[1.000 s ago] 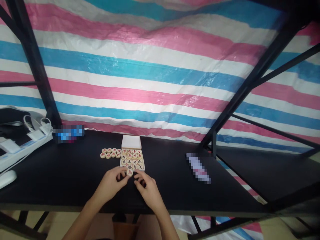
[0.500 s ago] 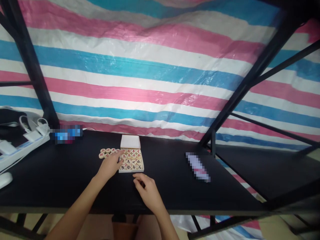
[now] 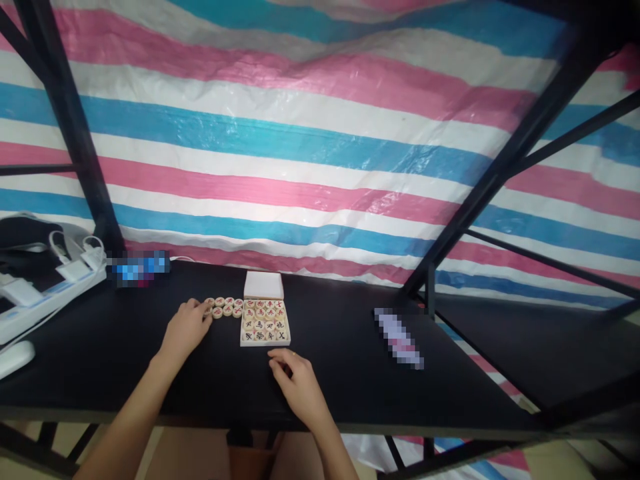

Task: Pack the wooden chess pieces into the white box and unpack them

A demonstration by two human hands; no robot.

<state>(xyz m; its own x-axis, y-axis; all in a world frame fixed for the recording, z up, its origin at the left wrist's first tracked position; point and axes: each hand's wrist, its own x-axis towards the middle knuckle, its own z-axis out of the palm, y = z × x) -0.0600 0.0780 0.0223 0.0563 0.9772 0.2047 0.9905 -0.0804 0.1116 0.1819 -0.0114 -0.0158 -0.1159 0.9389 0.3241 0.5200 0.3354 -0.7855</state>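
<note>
On the black tabletop, my left hand (image 3: 188,327) reaches to the left end of two short rows of round xiangqi pieces (image 3: 228,311) with red characters. Its fingertips close around the leftmost piece, which they partly cover. To the right of the rows stands a white box (image 3: 265,343) holding a grid of xiangqi pieces (image 3: 259,325), red characters in the far rows and black in the near ones. The box's lid (image 3: 263,285) lies just behind it. My right hand (image 3: 295,377) rests in front of the box, loosely curled, thumb and forefinger apart, with nothing visible in it.
A white power strip (image 3: 70,287) with plugs and cables lies at the left, near a white mouse-like object (image 3: 17,359). A blurred blue item (image 3: 143,268) is at the back left, a blurred pale flat item (image 3: 399,339) at the right. Black metal posts (image 3: 453,223) frame the table.
My left hand has moved left from the box's edge to the far end of the loose pieces, uncovering the box's left column. My right hand stays in place. The view has shifted slightly.
</note>
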